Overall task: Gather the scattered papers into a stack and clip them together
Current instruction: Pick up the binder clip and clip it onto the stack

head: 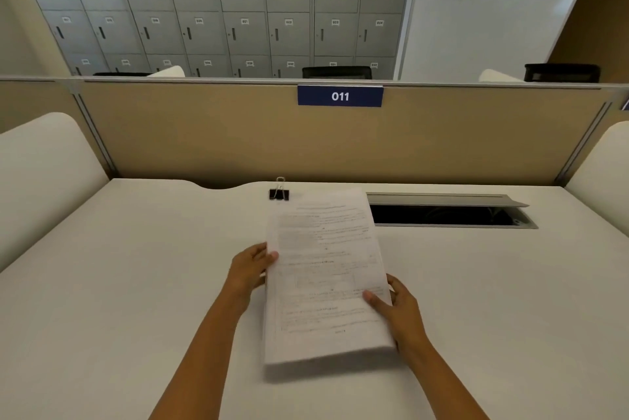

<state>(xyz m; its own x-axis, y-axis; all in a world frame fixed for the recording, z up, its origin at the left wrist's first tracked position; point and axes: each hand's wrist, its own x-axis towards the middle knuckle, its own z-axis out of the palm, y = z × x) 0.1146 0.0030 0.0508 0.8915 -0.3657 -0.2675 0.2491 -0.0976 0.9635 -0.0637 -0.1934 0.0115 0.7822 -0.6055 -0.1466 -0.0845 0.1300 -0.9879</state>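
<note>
A stack of printed white papers (326,276) is held above the white desk (136,283), its near edge lifted and blurred. My left hand (250,270) grips the stack's left edge, thumb on top. My right hand (396,304) grips the right edge lower down, thumb on the top sheet. A black binder clip (279,193) with silver handles stands on the desk just beyond the stack's far left corner, apart from both hands.
An open cable tray (449,215) with a raised lid is set into the desk at the far right. A tan partition (204,134) with a blue "011" label closes the back. White side panels flank the desk. Grey lockers stand behind.
</note>
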